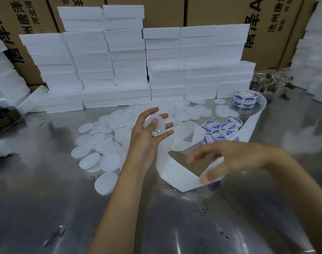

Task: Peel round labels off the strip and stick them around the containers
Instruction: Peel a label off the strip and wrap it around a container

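The left hand (147, 132) held one clear round container (155, 126) in its curled fingers, thumb pressed on its flat face, which tilted toward the camera above the metal table (46, 189). The right hand (235, 160) was blurred; its fingers seemed to pinch the near end of the white backing strip (176, 173), though the grip could not be told for certain. That single strip ran in loops from the hand back and to the right, its long axis leading to one label roll (245, 99) with blue round labels. About eight labelled containers (222, 131) lay clustered just beside the strip. Dozens of unlabelled containers (101, 149), too many to count, spread left of the hand. Stacked white foam boxes (129, 61) stood behind.
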`<state>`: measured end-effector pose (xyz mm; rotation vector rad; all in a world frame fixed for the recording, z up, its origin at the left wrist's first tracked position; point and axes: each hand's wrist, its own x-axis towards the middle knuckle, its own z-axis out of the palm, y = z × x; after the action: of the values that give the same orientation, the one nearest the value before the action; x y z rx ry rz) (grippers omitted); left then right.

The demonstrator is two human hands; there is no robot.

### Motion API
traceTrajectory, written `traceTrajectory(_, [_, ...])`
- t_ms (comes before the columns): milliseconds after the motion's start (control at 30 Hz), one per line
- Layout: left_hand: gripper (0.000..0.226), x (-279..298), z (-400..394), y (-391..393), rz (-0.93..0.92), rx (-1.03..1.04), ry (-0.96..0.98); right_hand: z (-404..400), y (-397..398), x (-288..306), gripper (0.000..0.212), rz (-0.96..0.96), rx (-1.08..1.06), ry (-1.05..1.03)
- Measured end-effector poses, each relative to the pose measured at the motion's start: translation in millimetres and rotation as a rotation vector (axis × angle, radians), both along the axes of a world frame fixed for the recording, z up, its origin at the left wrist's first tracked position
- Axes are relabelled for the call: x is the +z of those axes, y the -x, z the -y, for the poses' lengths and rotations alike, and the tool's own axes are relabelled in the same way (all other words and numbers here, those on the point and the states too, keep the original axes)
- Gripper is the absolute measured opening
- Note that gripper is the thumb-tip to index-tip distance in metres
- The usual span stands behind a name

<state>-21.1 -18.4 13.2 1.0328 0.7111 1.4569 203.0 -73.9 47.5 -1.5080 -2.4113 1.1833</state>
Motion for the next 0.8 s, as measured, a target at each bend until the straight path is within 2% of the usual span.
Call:
traceTrajectory(67, [0.026,1,1,0,0.017,0.005,0.002,7,-7,-13,0.048,0.131,0.063,-0.022])
traceTrajectory(100, [0.026,2,1,0,0.027,0.005,0.0,6,-7,-21,0.038,0.096,0.032,-0.061])
traceTrajectory(200, [0.027,3,3,-1,0.043,0.013,-0.013,-2,-2,-38,0.007,-0.238,-0.215,-0.064])
traceTrajectory(333, [0.025,4,3,0,0.031,0.021,-0.077,-20,6,-46,0.003,-0.466,-0.432,-0.055])
traceTrajectory(500, [0.021,2,5,-4,-0.054,-0.054,-0.084,-38,22,-51,0.008,-0.46,-0.605,-0.07])
traceTrajectory(633, [0.021,-4,7,-13,-0.355,-0.023,-0.11,-48,33,-57,0.002,-0.549,-0.732,-0.038])
traceTrajectory(800, [0.028,-20,2,-18,-0.904,0.124,-0.192,-47,38,-64,0.01,-0.707,-0.787,0.048])
